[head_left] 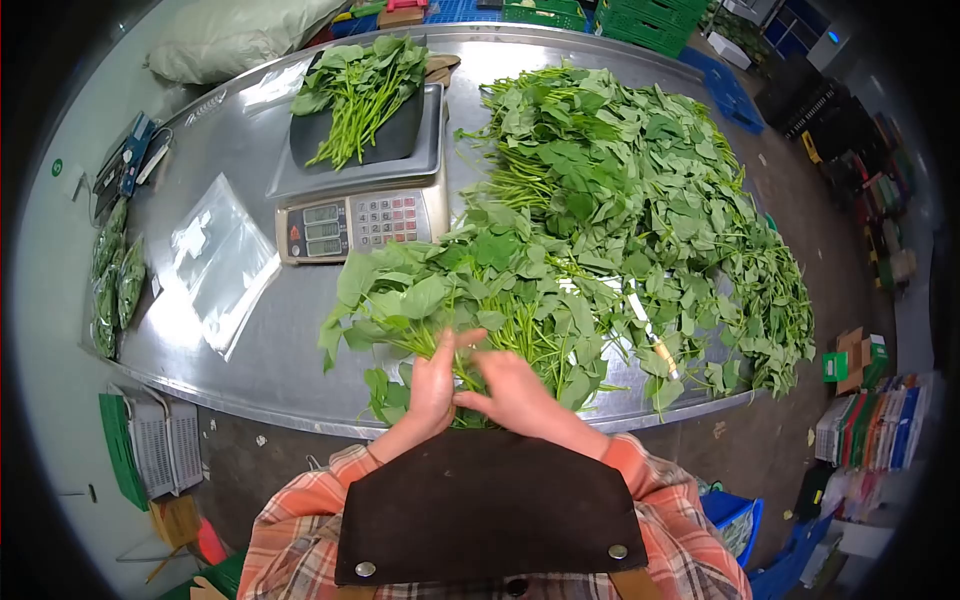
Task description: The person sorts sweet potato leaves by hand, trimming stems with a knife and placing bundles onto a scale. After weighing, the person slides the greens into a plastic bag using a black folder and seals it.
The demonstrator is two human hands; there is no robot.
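Low at the table's front edge, my left hand [432, 388] is closed around the stems of a bunch of leafy greens [405, 295], whose broad leaves fan up and to the left. Beside it, my right hand [518, 392] has its thumb and fingers curled about stems of the same bunch; the fingertips are partly hidden. A large heap of leafy greens [640, 170] spreads over the right of the table, its near end by my hands. Among these leaves lies a knife [650, 330] with a pale handle.
A digital scale [370, 220] stands behind my hands, with a bunch of greens [370, 95] on its dark tray. Clear plastic bags [222, 265] lie to the left on the metal table [300, 375]. Packed greens [118, 265] sit at the left edge. Green crates [650, 25] are at the back.
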